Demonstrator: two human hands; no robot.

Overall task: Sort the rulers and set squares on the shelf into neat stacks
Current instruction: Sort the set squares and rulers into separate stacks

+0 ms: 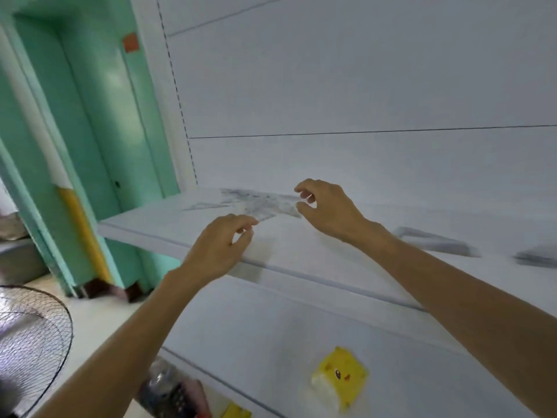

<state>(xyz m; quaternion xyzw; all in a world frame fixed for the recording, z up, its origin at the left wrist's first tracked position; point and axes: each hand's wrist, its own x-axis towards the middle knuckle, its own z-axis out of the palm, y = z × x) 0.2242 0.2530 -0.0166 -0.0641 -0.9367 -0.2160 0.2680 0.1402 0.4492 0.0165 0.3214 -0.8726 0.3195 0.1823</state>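
Logged left hand (223,245) over the front edge of the upper shelf (168,236), fingers half curled, thumb and forefinger tips at the near corner of a loose pile of clear rulers and set squares (259,203). Logged right hand (328,206) at the pile's right end, thumb and fingers clawed around the ends of the top pieces. Cannot tell through motion blur whether either hand pinches plastic or merely touches it. Found the pile splayed at crossed angles, left of centre on the shelf, with a lone set square (205,206) lying flat just to its left. Noted a squared-up stack (437,241) and a second stack (539,256) further right, well apart from the pile. Judged task partly done: two stacks formed, the splayed pile and the loner left to sort. Also noted a yellow chick packet (340,377) on the shelf below and a fan grille (33,339) at lower left.
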